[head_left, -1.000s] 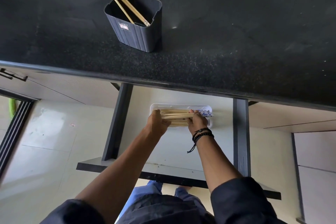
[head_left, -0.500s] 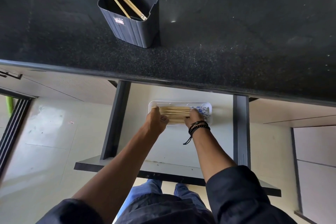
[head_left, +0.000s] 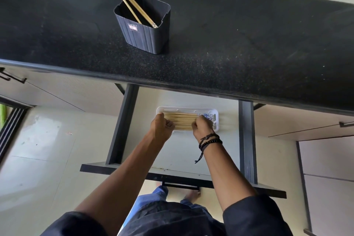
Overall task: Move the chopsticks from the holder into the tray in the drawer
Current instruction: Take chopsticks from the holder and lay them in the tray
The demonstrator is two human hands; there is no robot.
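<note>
A bundle of wooden chopsticks [head_left: 182, 121] was laid flat, left to right, in a white plastic tray [head_left: 216, 114], with the blue-and-white patterned ends pointed right. The tray was set on the pale bottom of an opened drawer [head_left: 122, 130], toward its back, just below the desk edge. The left hand [head_left: 161, 125] was held against the bundle's left ends with its fingers clenched (whether any stick was enclosed in the fist could not be told). The right hand [head_left: 202, 126] was placed over the bundle nearer its right part, its fingers curled down around the sticks and grasping them. Dark bracelets [head_left: 209, 140] were worn on the right wrist.

Up on the black speckled desk [head_left: 249, 53], well apart from the tray, a dark ribbed holder [head_left: 147, 38] with a small label was stood upright. A few leaning chopsticks [head_left: 130, 4] were propped inside it, tilted up and to the left past its rim. A dark bar handle [head_left: 180, 185] was fixed under the drawer front, and pale floor tiles [head_left: 38, 159] were seen beneath.
</note>
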